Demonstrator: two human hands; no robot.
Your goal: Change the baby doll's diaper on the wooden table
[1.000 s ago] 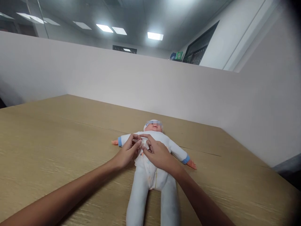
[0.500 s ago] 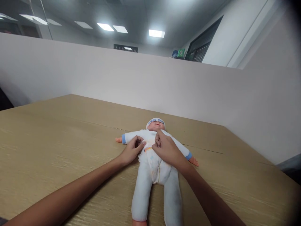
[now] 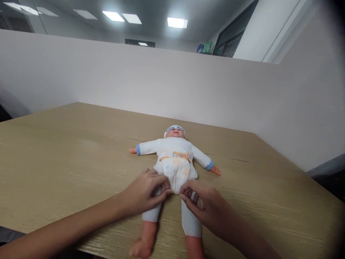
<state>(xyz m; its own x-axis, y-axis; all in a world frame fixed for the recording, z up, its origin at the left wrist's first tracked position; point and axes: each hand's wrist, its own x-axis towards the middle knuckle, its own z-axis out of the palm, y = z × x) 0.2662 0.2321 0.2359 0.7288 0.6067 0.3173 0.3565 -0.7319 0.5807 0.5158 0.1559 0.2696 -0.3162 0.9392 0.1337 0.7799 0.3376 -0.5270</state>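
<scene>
A baby doll (image 3: 175, 151) in a white suit with blue cuffs lies on its back on the wooden table (image 3: 67, 158), arms spread, head away from me. A diaper (image 3: 176, 171) with an orange band shows at its waist. My left hand (image 3: 147, 194) is curled over the doll's left-side thigh, fingers pinched at the lower edge of the diaper. My right hand (image 3: 208, 208) covers the other thigh, its fingers also pinched at the crotch. The doll's bare feet stick out near the table's front edge.
A white partition wall (image 3: 134, 79) runs along the far and right sides of the table. The table's front edge (image 3: 102, 251) is close under my forearms. Ceiling lights and a dark window show above the partition.
Both hands have moved down from the doll's chest to its thighs. The white leg fabric now sits lower, baring the diaper at the waist. The view has dropped, showing the feet.
</scene>
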